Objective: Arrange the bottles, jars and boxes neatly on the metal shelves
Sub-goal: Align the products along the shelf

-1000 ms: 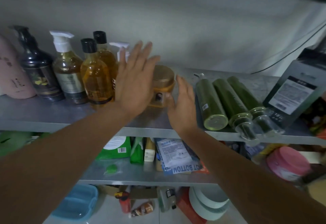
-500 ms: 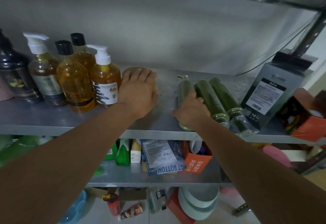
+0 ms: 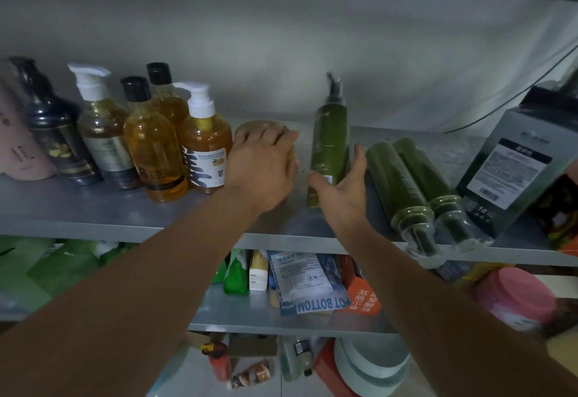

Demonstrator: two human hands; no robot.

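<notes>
Head view: slim green pump bottle (image 3: 330,134), lying before, is standing; spread right hand (image 3: 341,196) seemingly steadying it, left hand (image 3: 259,168) clasping gold-lidded jar (image 3: 250,126); two green bottles (image 3: 397,177) remaining flat.

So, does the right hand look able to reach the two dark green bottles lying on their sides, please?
Probably yes: the right hand is open just left of the two dark green bottles, nothing between; the left hand holds the gold-lidded jar.
</notes>
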